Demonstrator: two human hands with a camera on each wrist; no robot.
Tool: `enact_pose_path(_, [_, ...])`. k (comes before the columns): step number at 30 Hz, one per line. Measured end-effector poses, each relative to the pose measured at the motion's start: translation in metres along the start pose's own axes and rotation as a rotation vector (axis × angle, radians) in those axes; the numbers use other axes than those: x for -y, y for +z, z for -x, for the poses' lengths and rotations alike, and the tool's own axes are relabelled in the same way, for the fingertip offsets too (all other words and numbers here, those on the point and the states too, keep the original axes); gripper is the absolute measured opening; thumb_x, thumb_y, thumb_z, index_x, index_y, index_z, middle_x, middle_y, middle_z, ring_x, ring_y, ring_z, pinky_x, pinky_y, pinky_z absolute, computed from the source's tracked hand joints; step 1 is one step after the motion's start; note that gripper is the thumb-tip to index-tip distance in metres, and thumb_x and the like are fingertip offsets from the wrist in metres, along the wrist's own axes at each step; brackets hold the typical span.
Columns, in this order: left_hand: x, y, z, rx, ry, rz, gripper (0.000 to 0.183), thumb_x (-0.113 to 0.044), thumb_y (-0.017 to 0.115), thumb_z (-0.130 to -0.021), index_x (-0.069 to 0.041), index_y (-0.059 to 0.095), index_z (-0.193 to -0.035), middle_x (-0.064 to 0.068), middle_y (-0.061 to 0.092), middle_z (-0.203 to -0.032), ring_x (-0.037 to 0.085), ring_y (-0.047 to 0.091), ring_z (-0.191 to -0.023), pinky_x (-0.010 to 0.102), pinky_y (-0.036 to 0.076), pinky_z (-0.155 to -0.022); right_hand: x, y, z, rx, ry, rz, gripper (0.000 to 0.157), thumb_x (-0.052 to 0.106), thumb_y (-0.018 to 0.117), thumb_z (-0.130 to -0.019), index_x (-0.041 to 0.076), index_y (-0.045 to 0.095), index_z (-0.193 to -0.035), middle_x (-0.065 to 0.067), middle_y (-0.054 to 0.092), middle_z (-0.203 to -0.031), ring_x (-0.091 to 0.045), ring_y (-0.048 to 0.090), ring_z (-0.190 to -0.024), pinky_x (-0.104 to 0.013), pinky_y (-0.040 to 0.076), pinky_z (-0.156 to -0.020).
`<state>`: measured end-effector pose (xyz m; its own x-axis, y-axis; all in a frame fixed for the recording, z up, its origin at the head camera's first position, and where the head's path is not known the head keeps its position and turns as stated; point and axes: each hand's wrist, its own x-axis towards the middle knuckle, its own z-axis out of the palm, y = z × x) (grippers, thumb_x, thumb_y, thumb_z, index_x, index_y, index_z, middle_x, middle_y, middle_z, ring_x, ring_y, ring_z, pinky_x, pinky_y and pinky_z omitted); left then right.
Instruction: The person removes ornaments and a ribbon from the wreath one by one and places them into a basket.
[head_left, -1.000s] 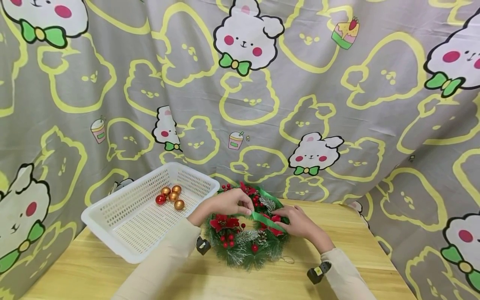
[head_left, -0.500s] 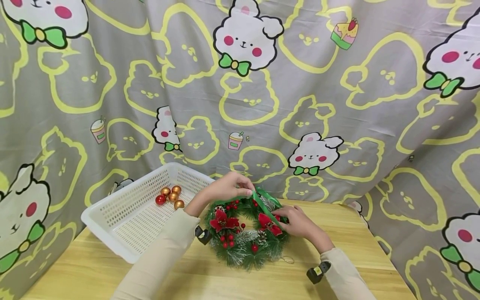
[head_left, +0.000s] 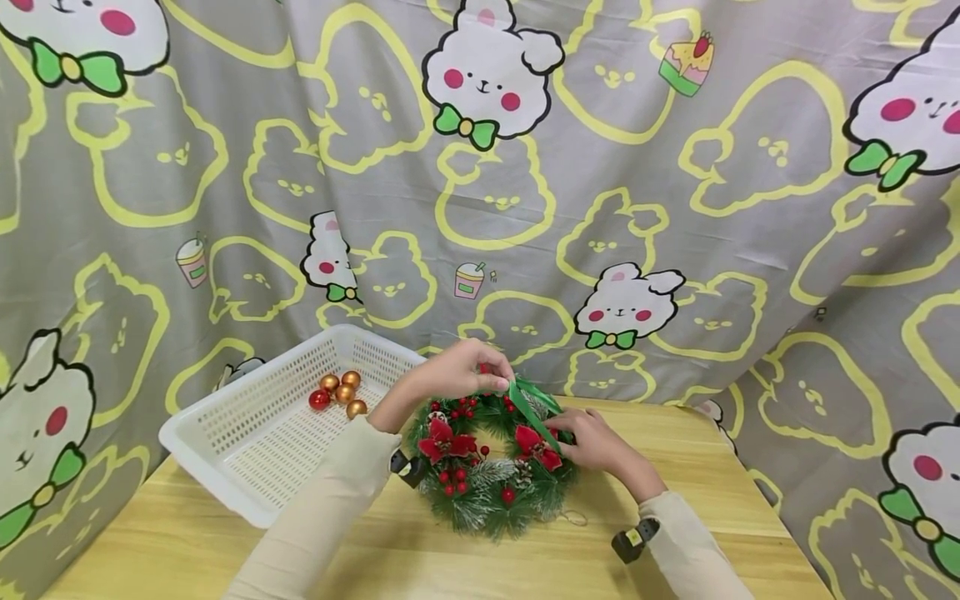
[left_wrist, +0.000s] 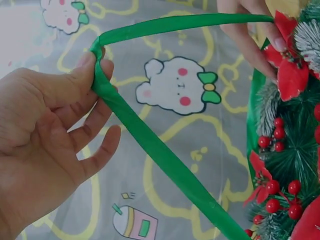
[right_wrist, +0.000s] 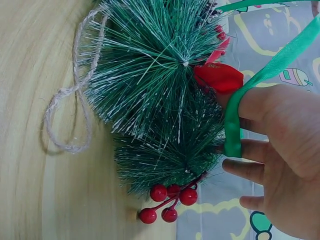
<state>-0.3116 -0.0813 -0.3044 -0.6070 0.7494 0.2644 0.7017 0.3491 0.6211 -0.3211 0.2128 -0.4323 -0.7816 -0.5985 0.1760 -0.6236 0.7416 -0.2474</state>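
A green pine wreath (head_left: 491, 512) with red flowers, red berries and frosted sprigs lies on the table. My left hand (head_left: 468, 371) is raised over its far side and pinches a green ribbon (left_wrist: 165, 160) between thumb and forefinger, the other fingers loosely bent. From that pinch, two stretches of ribbon run down to the wreath. At the wreath's right side, my right hand (head_left: 596, 442) holds the ribbon (right_wrist: 280, 62) close to a red flower (right_wrist: 218, 77). There the ribbon passes over the hand and down to the fingers; the exact grip is partly hidden.
Left of the wreath, a white perforated basket (head_left: 217, 467) holds several gold balls (head_left: 345, 393) and one red ball (head_left: 319, 400). A twine loop (right_wrist: 67, 147) lies on the wooden table (head_left: 660, 475) near the wreath. Behind hangs a patterned curtain (head_left: 405, 167).
My left hand has risen and moved toward the wreath's far side, drawing the ribbon up taut; in the last half second it barely moved. My right hand has stayed at the wreath's right side.
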Motion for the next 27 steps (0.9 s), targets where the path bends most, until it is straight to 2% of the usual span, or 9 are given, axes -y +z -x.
enact_pose_path(3, [-0.005,-0.001,0.003,0.025,0.029,0.006,0.012,-0.012,0.065,-0.099,-0.009,0.077,-0.098,0.009,0.075,-0.097,0.009,0.061,-0.079,0.027,0.054,-0.078,0.001,-0.002,-0.001,0.008,0.0,-0.001,0.031,0.013,0.07,-0.096,0.007,0.072,-0.126,-0.012,0.071,-0.127,-0.044,0.056,-0.13,-0.073,0.034,-0.105])
enact_pose_path(6, [-0.01,-0.004,0.006,0.019,0.059,0.02,0.012,-0.012,0.065,-0.1,-0.009,0.076,-0.099,0.011,0.075,-0.097,0.009,0.062,-0.08,0.031,0.055,-0.079,0.002,-0.003,-0.001,0.026,0.019,-0.007,0.031,0.011,0.069,-0.095,0.007,0.072,-0.126,-0.012,0.071,-0.127,-0.045,0.054,-0.132,-0.074,0.032,-0.106])
enact_pose_path(10, [-0.016,-0.011,0.009,-0.025,0.092,0.026,0.011,-0.009,0.065,-0.099,-0.007,0.076,-0.099,0.008,0.072,-0.092,0.012,0.059,-0.074,0.031,0.053,-0.075,0.003,-0.005,-0.001,0.042,0.051,-0.008,0.03,0.011,0.068,-0.096,0.005,0.072,-0.126,-0.013,0.07,-0.128,-0.046,0.051,-0.136,-0.074,0.03,-0.109])
enact_pose_path(16, [-0.018,-0.019,0.011,-0.073,0.114,0.005,0.009,-0.008,0.067,-0.097,-0.005,0.076,-0.096,0.006,0.071,-0.087,0.012,0.059,-0.074,0.027,0.052,-0.076,0.005,-0.005,-0.002,0.047,0.064,-0.003,0.029,0.014,0.07,-0.096,0.005,0.073,-0.124,-0.014,0.07,-0.127,-0.045,0.051,-0.136,-0.074,0.03,-0.109])
enact_pose_path(24, [-0.021,-0.024,0.014,-0.132,0.117,0.045,0.009,-0.006,0.068,-0.097,-0.006,0.076,-0.095,0.007,0.074,-0.096,0.015,0.065,-0.086,0.031,0.055,-0.086,0.005,-0.005,-0.004,0.049,0.047,0.003,0.029,0.02,0.071,-0.097,0.005,0.074,-0.122,-0.013,0.072,-0.125,-0.042,0.056,-0.132,-0.073,0.032,-0.107])
enact_pose_path(27, [-0.024,-0.026,0.014,-0.154,0.116,0.055,0.009,-0.006,0.068,-0.096,-0.006,0.076,-0.094,0.01,0.074,-0.098,0.015,0.064,-0.086,0.032,0.055,-0.085,0.006,-0.006,-0.005,0.048,0.041,0.01,0.029,0.022,0.071,-0.097,0.005,0.074,-0.12,-0.013,0.072,-0.124,-0.042,0.056,-0.131,-0.073,0.033,-0.107])
